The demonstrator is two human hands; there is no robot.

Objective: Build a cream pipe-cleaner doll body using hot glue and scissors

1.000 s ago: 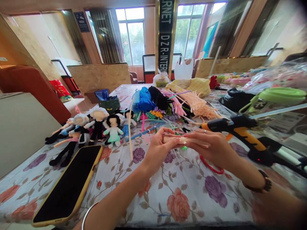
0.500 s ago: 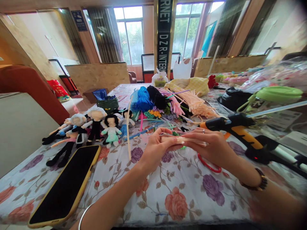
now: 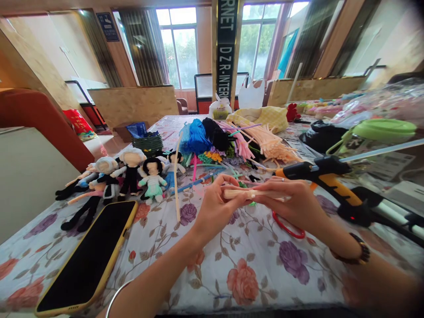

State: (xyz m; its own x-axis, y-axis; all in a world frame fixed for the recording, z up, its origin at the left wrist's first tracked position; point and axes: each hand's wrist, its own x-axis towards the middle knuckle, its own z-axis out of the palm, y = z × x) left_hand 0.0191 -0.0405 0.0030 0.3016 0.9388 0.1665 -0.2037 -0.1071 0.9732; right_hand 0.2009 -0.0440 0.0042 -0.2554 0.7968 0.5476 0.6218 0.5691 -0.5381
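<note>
Between the fingertips of both hands lies a bundle of cream pipe cleaners, held level above the flowered tablecloth. My left hand pinches its left part between thumb and fingers. Close against it, my right hand grips the right part, fingers lying along the strands and hiding some of them. The two thumbs almost meet at the middle of the bundle. Below my right hand shows a red loop-shaped handle, the rest of it covered. A single cream pipe cleaner lies left of my left hand.
Several small dolls and a phone in a yellow case are on the left. Coloured pipe cleaner bundles are piled behind my hands. A glue gun with a red light and a green-lidded jar stand at right.
Both hands keep hold of the bundle in nearly the same place. My left fingers have shifted slightly, and more of the bundle's left end shows. The view has moved a little.
</note>
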